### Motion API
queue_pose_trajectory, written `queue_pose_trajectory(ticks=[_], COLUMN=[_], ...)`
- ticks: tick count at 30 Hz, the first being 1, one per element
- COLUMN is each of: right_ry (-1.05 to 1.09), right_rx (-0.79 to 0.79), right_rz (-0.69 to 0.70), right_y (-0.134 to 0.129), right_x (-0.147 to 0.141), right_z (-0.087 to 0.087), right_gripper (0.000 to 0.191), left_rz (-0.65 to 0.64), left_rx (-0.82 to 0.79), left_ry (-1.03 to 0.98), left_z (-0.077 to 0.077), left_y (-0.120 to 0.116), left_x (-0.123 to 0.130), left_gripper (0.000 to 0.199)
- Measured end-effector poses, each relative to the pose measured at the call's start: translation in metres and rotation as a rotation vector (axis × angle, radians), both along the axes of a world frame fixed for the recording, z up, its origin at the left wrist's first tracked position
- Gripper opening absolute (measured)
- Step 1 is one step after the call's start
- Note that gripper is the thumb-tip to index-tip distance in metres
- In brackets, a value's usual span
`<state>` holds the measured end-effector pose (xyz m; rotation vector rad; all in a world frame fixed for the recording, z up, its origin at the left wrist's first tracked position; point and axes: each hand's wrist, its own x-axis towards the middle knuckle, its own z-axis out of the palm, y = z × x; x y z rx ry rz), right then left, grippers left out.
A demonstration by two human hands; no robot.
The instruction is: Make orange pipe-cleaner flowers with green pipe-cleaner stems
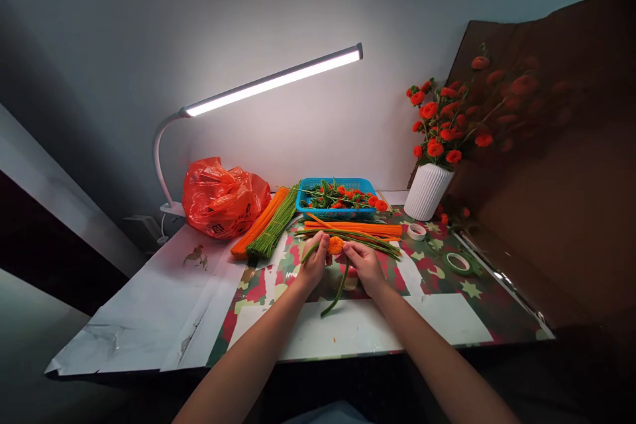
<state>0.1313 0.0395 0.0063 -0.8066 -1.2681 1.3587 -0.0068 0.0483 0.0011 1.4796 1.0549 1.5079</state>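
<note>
My left hand (316, 261) pinches the left side of a small orange pipe-cleaner flower (336, 245), held just above the table. My right hand (366, 266) closes from the other side, thumb and fingers at a green pipe cleaner (340, 289) that hangs down and curves left below the flower. A green end also sticks out to the left of my left hand. Behind my hands lie loose orange pipe cleaners (355, 230) and loose green ones (385, 245). My palms hide part of the grips.
A blue basket (336, 214) of finished flowers stands behind. To its left are an orange bundle (263, 222), a green bundle (274, 224) and a red plastic bag (223, 199). Tape rolls (416, 232) and a white vase (428, 192) stand right, under a lit lamp (273, 83).
</note>
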Motion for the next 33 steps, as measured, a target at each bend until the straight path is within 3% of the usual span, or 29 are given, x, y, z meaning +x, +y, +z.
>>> queue_pose_trajectory(ticks=[6,15,18,21,24,28,33], right_ry=[0.182,0.280,0.243,0.204,0.142,0.009,-0.036], right_rx=[-0.290,-0.321,-0.333,-0.351,-0.273,-0.110,-0.086], right_rz=[0.325,0.367,0.329,0.190,0.063,0.023,0.001], right_y=[0.002,0.000,0.004,0.006,0.004,-0.001,-0.004], right_x=[0.011,0.008,0.009,0.014,0.016,0.011,0.005], right_z=[0.001,-0.003,-0.005,-0.002,0.004,0.007,0.008], right_gripper=[0.029,0.029,0.032,0.034,0.034,0.032,0.034], left_rz=[-0.070,-0.086,-0.074,0.014,0.079,0.060,0.058], left_rx=[-0.076,-0.084,-0.057,0.026,0.129,0.203,0.244], left_ry=[0.011,0.031,0.059,0.147,0.244,0.314,0.347], left_z=[-0.004,0.003,0.003,0.007,0.013,0.012,0.003], left_y=[0.001,-0.004,-0.003,-0.004,-0.008,-0.012,-0.011], left_x=[0.001,0.008,0.004,-0.003,-0.008,-0.008,-0.008], left_gripper=[0.048,0.053,0.050,0.047,0.044,0.035,0.031])
